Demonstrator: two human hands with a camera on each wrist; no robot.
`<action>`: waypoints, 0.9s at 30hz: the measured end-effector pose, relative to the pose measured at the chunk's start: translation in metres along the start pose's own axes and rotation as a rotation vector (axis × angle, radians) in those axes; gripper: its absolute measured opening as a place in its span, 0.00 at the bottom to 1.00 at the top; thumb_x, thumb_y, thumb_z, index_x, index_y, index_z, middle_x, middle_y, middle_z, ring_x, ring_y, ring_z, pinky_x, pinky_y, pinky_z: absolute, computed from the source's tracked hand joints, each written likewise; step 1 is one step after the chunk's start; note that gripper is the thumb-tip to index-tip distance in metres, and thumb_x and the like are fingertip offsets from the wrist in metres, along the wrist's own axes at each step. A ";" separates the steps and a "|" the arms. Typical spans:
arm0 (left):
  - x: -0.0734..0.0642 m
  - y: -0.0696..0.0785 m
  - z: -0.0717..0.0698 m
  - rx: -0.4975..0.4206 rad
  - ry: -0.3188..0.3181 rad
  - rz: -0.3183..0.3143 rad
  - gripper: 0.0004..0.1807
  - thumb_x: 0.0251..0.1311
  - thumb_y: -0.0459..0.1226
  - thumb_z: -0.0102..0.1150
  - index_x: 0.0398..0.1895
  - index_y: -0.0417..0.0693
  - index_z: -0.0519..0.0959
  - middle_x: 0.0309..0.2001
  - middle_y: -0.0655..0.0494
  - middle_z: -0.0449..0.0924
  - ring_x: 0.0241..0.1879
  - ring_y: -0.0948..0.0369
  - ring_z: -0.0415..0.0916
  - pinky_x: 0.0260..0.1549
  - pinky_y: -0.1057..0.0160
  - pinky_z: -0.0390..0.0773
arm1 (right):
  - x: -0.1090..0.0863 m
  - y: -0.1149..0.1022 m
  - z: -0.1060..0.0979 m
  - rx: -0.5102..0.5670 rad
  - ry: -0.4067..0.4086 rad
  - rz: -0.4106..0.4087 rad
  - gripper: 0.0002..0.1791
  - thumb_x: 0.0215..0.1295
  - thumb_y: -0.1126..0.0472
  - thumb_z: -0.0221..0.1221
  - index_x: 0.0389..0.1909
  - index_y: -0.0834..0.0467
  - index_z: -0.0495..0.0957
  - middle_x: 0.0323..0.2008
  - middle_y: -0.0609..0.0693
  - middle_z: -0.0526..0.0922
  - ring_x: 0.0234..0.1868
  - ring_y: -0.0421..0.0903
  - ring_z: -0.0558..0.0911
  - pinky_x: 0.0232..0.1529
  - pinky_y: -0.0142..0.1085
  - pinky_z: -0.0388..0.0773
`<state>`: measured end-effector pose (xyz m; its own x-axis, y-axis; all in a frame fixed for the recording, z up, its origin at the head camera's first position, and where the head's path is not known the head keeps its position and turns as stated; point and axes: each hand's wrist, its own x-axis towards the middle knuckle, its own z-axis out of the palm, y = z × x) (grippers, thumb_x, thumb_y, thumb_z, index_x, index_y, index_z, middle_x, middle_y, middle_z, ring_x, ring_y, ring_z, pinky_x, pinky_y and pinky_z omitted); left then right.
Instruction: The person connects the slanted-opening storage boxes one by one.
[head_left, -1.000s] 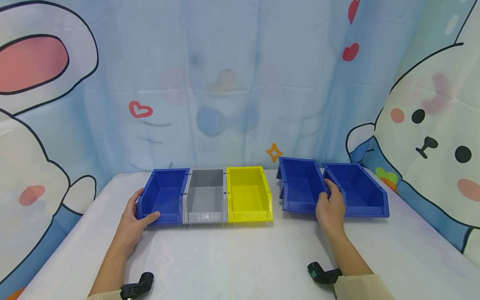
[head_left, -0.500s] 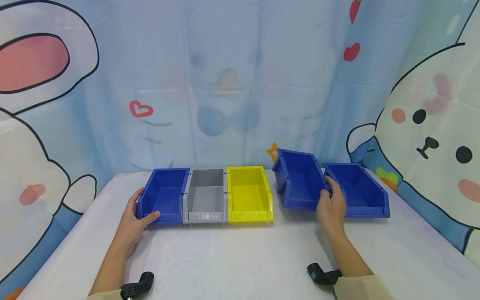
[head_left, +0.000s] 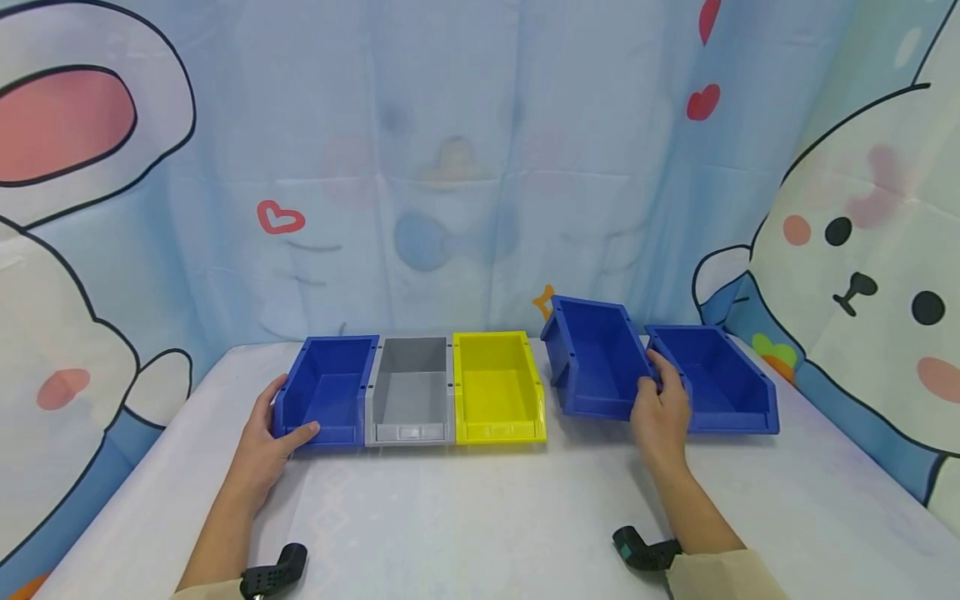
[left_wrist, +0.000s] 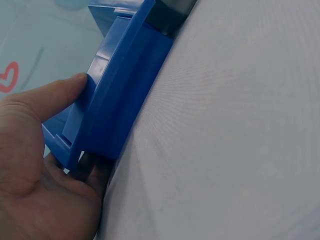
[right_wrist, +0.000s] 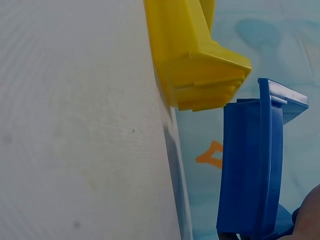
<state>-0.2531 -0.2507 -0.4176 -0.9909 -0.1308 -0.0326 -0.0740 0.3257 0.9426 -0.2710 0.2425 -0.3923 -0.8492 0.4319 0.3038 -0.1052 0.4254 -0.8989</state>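
Note:
In the head view, my left hand (head_left: 262, 454) grips the front left corner of a blue storage bin (head_left: 333, 392), thumb over its front lip and fingers along its outer side. That bin stands at the left end of a row, against a grey bin (head_left: 412, 396) and a yellow bin (head_left: 498, 387). My right hand (head_left: 662, 417) holds a second blue bin (head_left: 600, 358) by its right side wall, tilted with its left side higher. The right wrist view shows this bin (right_wrist: 247, 165) raised off the table. A third blue bin (head_left: 716, 375) stands just right of it.
The bins are on a table with a white cover (head_left: 465, 517). A light blue curtain (head_left: 442, 167) with cartoon prints hangs close behind the table. Black wrist devices (head_left: 276, 572) sit on both wrists.
The blue bin in my right hand has risen and tilted, its left side lifting up and shifting slightly left. My left hand and the row of bins have stayed put.

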 end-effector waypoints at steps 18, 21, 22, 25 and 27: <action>0.000 0.001 0.001 0.017 0.004 -0.011 0.56 0.69 0.39 0.65 0.85 0.67 0.35 0.85 0.45 0.30 0.83 0.39 0.31 0.78 0.33 0.44 | -0.002 -0.006 0.003 0.002 -0.038 0.006 0.30 0.80 0.59 0.37 0.80 0.54 0.59 0.80 0.56 0.60 0.81 0.59 0.58 0.78 0.61 0.57; -0.001 0.001 0.001 0.014 0.004 -0.012 0.56 0.69 0.39 0.65 0.85 0.67 0.34 0.85 0.45 0.30 0.83 0.39 0.31 0.78 0.33 0.44 | -0.002 -0.006 0.003 0.000 -0.037 0.007 0.30 0.80 0.58 0.37 0.80 0.53 0.59 0.81 0.55 0.60 0.81 0.59 0.58 0.78 0.61 0.57; -0.001 0.001 0.001 0.013 0.004 -0.012 0.56 0.69 0.39 0.65 0.85 0.66 0.34 0.85 0.44 0.29 0.83 0.39 0.31 0.78 0.33 0.44 | -0.002 -0.006 0.003 0.001 -0.036 0.008 0.30 0.80 0.58 0.37 0.81 0.53 0.59 0.81 0.55 0.60 0.81 0.59 0.57 0.78 0.61 0.57; -0.001 0.001 0.000 0.015 0.003 -0.011 0.56 0.69 0.39 0.65 0.85 0.66 0.34 0.85 0.44 0.29 0.83 0.39 0.31 0.78 0.33 0.44 | -0.002 -0.006 0.003 0.001 -0.033 0.006 0.30 0.80 0.58 0.37 0.80 0.53 0.60 0.80 0.55 0.61 0.81 0.58 0.58 0.78 0.61 0.57; -0.001 0.001 0.000 0.014 0.002 -0.009 0.56 0.69 0.39 0.65 0.85 0.66 0.34 0.85 0.44 0.29 0.83 0.39 0.31 0.78 0.33 0.44 | -0.002 -0.007 0.003 0.000 -0.027 0.005 0.30 0.80 0.59 0.37 0.80 0.53 0.61 0.80 0.55 0.61 0.81 0.58 0.58 0.78 0.60 0.57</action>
<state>-0.2527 -0.2502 -0.4165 -0.9899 -0.1359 -0.0408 -0.0849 0.3372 0.9376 -0.2703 0.2365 -0.3878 -0.8634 0.4122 0.2910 -0.1013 0.4233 -0.9003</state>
